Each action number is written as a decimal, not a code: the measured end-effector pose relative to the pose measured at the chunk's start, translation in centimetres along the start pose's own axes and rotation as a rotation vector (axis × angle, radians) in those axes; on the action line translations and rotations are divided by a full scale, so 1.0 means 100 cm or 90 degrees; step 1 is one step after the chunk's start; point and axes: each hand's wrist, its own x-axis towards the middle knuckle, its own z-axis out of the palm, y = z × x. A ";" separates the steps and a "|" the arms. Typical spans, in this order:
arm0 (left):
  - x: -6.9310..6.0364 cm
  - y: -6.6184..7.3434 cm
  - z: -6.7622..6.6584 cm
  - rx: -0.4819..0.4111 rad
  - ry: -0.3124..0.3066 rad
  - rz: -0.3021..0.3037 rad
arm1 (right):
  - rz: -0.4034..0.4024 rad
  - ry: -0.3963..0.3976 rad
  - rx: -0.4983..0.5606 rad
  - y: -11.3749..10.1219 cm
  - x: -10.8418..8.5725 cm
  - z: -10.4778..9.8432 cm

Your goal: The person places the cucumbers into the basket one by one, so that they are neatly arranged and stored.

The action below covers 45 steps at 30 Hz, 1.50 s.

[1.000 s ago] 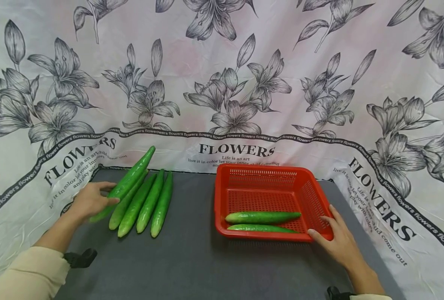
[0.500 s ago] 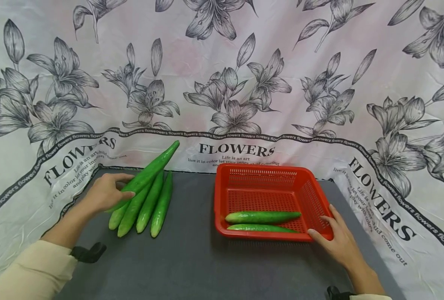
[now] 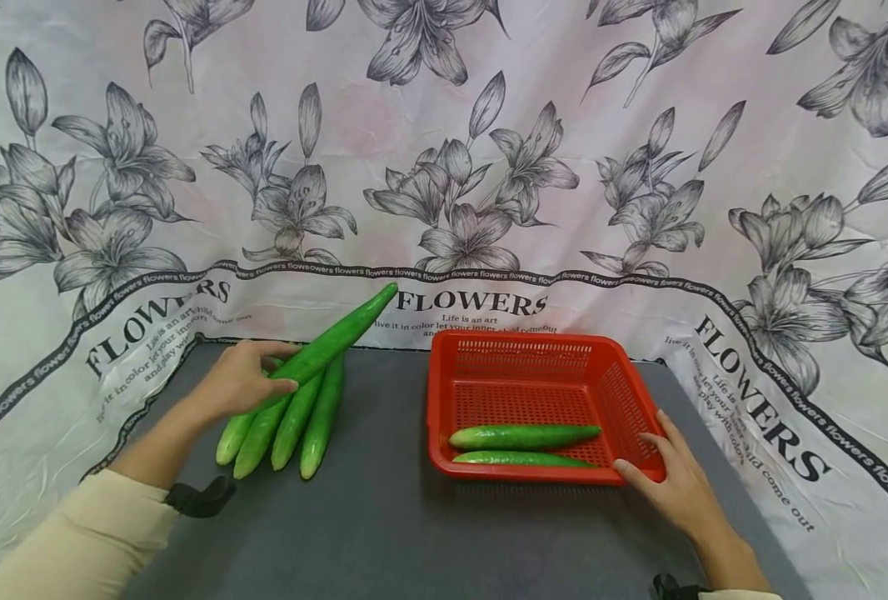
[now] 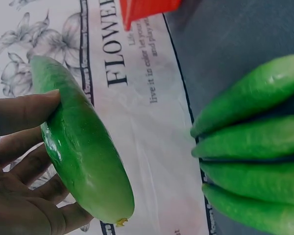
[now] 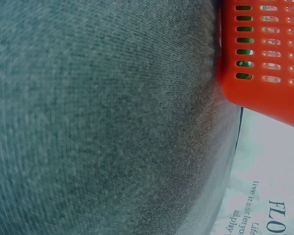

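A person's left hand [image 3: 241, 383] held a green cucumber [image 3: 339, 337], its thumb pressed along one side and its fingers bent behind the other, the grip only as wide as the fruit itself. The cucumber slanted up and to the right from the grip, its far tip raised in front of the printed word FLOWERS, its paler end near the fingers in the left wrist view. Just below and to the right of the grip, four more cucumbers [image 3: 292, 425] lay side by side on a dark gray tabletop [image 3: 414, 533], their upper parts partly covered by the held one in the head view. Behind the grip, a black band [image 3: 200, 498] circled the wrist at the edge of a cream sleeve [image 3: 87, 537]. Well to the right of the grip stood a red basket [image 3: 534, 477] with slotted walls, and inside it two cucumbers [image 3: 525, 436] lay lengthwise near its front wall. Farthest right from the grip, the right hand [image 3: 675, 475] held the basket's near right corner, thumb at the front rim and fingers at the side wall. Beyond the grip, a pale cloth [image 3: 391, 187] printed with gray lilies hung behind the table.
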 end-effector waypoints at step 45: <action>0.075 0.111 0.082 -0.064 -0.082 0.154 | -0.004 -0.001 0.005 0.001 0.000 0.002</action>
